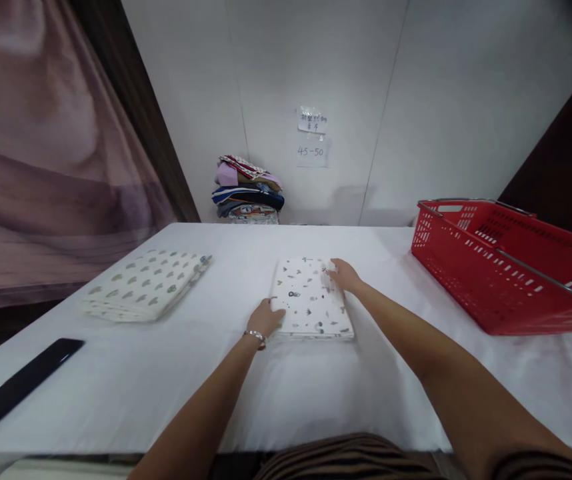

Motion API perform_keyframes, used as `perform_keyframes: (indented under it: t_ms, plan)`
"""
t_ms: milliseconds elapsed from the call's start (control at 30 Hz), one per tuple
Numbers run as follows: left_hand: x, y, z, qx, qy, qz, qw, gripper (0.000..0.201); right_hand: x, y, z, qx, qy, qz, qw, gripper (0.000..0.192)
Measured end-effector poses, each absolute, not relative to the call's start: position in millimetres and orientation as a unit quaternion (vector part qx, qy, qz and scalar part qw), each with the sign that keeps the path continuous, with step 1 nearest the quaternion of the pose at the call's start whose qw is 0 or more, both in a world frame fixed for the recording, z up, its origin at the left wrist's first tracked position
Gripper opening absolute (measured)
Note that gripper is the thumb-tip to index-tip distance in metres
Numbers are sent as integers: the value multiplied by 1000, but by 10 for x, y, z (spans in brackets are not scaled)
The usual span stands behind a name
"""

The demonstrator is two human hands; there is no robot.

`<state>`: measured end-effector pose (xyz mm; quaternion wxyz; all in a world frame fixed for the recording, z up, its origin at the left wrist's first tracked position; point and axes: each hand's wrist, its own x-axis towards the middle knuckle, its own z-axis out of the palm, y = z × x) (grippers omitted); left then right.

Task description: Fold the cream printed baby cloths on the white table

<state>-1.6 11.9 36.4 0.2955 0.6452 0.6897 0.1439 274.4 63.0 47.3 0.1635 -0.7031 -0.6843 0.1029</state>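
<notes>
A folded white cloth (pixel 309 300) with small printed motifs lies flat in the middle of the table. At its near left edge is my left hand (pixel 266 317), with a bracelet on the wrist; the thumb rests on top and the other fingers are partly hidden at the side. My right hand (pixel 345 275) grips the far right edge, its thumb over the fabric. To the left lies a second folded cloth (pixel 149 283), white with rows of grey-green hearts, touched by neither hand.
A red plastic basket (pixel 486 287) with metal handles stands on the right of the white-covered table (pixel 186 393). A black flat object (pixel 21 387) lies near the left edge. Behind the table is a stack of folded fabrics (pixel 249 190) by the wall. A pinkish curtain (pixel 56 153) hangs at left.
</notes>
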Motion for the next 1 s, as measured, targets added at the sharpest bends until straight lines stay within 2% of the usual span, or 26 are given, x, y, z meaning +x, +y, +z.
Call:
perform_keyframes:
  t_ms: [333, 433, 567, 633, 833, 1000]
  plan:
    - [-45, 79, 355, 661, 681, 142, 282, 48, 2746, 1483, 553, -677, -719, 152, 25, 58]
    - [-173, 299, 405, 695, 654, 114, 275, 47, 2880, 1480, 557, -680, -711, 179, 8, 51]
    - [-333, 889, 541, 759, 615, 74, 199, 43, 3112, 1154, 539, -683, -690, 238, -18, 34]
    - [-338, 1154, 576, 752, 624, 76, 200, 47, 3201, 896, 501, -693, -661, 288, -5, 32]
    - [-279, 1250, 446, 746, 627, 121, 189, 52, 3259, 418, 361, -738, -547, 366, 151, 38]
    - [-455, 889, 364, 744, 628, 173, 146, 50, 3254, 443, 360, -740, -499, 421, 164, 56]
